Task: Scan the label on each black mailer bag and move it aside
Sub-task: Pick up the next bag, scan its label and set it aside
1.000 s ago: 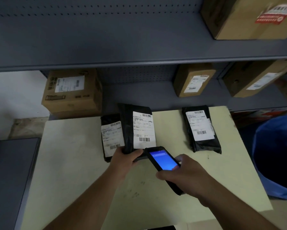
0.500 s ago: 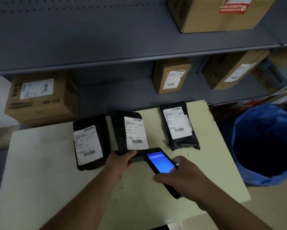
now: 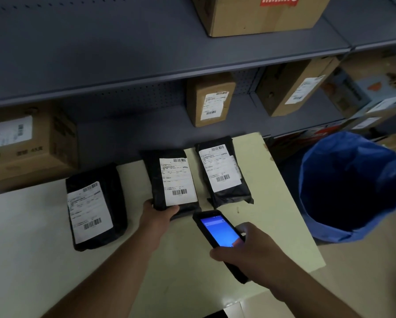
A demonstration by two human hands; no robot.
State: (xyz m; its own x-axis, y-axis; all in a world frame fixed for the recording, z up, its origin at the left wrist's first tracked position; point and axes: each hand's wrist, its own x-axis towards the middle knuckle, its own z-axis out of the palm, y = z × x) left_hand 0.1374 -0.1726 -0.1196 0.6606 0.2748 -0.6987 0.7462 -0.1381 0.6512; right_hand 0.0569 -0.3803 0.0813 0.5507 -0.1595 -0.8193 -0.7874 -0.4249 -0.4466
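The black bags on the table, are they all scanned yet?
Not yet, it seems. Done: cannot tell; nothing marks any bag as scanned. In hand: the left hand grips the middle bag while the right hand holds the scanner near it. Left: possibly the left bag and right bag, both on the table.

Bare table (image 3: 32, 260) lies left of left mailer (image 3: 96, 210) (shelf (image 3: 146, 65) overhangs behind).

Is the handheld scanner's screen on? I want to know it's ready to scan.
On. The scanner in the right hand shows a lit blue screen; what it reads is too small to tell.
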